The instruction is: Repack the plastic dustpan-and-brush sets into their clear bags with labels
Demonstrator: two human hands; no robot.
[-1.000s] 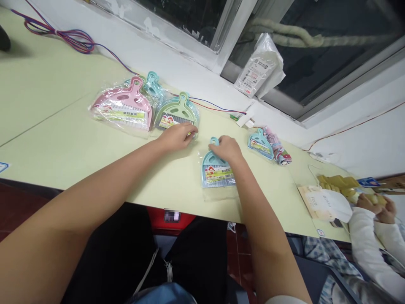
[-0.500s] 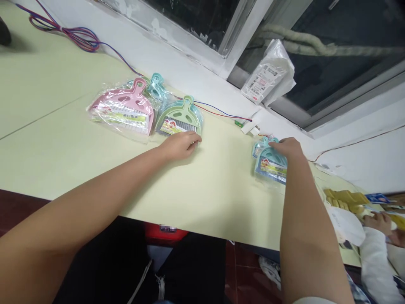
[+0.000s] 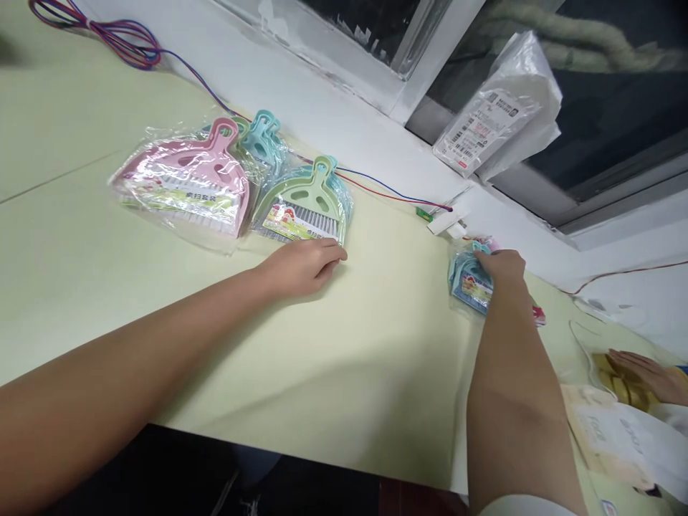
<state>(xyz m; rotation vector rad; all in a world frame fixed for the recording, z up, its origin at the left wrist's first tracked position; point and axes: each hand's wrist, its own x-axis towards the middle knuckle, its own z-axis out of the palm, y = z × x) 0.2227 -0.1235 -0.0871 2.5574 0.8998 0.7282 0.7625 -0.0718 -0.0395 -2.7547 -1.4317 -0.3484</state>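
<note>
My right hand grips a blue dustpan-and-brush set in clear plastic near its handle. This set lies over another blue set at the back right, mostly hidden behind it. My left hand rests at the front edge of a bagged green dustpan-and-brush set, its fingers curled together. Whether they pinch the bag's edge is hidden. Under the green set the rim of a blue one shows. To the left lies a pink dustpan-and-brush set, with a blue handle and a green one behind it.
Coiled red and blue wires run along the wall to a white connector. A white labelled package stands on the window ledge. At right, another person's hand is on yellow material, near a white and cream packet.
My right hand has carried the blue dustpan set from the middle of the table to the back right, onto the other blue set. My left hand has shifted slightly toward me, beside the green set.
</note>
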